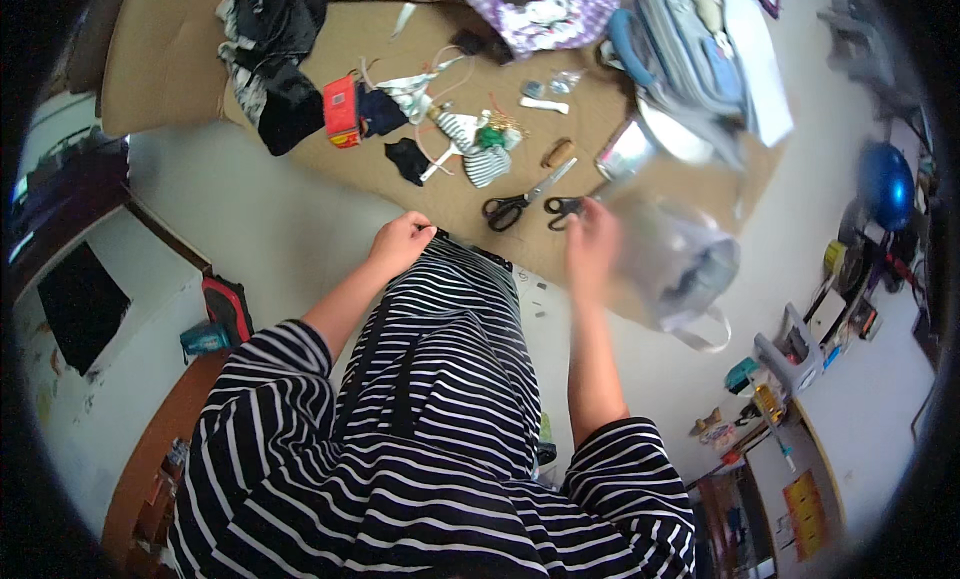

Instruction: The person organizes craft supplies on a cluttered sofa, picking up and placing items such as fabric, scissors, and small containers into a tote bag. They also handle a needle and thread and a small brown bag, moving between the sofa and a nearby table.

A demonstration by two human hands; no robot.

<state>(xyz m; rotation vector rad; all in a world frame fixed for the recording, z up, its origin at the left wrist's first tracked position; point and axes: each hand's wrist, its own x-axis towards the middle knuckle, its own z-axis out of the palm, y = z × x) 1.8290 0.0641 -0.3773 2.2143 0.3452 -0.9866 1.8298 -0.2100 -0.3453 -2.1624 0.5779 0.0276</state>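
Observation:
My left hand [403, 247] has its thumb and fingers closed at the black-trimmed edge of a black-and-white striped garment [457, 331]. My right hand [592, 253] is blurred. It lies against the left side of a translucent plastic bag [664, 260], also blurred, with a loop handle and something dark inside; the blur hides whether the fingers grip it. Just beyond my right fingertips are black-handled scissors [559, 213], their blades partly lost in the blur. A second pair of scissors [506, 210] lies partly open on the brown sofa seat [450, 204].
Striped and white cloth pieces [487, 164], a red box [342, 112] and a wooden-backed brush [558, 153] lie on the seat. Behind are dark clothing [281, 69], a purple checked bag [540, 13] and a light-blue backpack [686, 50]. A blue balloon [886, 187] is at far right.

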